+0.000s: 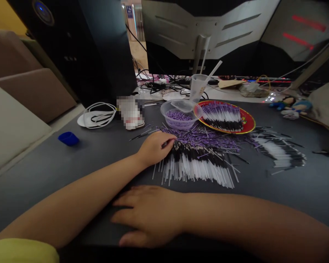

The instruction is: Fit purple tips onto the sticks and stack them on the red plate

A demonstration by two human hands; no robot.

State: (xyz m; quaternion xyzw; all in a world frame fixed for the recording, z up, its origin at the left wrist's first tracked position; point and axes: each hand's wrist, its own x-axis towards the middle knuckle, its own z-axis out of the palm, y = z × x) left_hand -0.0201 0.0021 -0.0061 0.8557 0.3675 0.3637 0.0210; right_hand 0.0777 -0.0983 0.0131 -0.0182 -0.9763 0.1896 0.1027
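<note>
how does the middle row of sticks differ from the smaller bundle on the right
Size: the middle row is wider and looks fuller than the right bundle.
Pose: the middle row's black sections point away from the person, while the right bundle's point toward the right.
Hand: the left hand is at the middle row's far left corner; no hand is near the right bundle.
Shared: both have whitish and black sections and lie on the dark table.

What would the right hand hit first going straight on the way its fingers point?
Probably the left forearm, lying across the way of the right hand. Relative height is unclear from this one view, so it might pass underneath.
</note>
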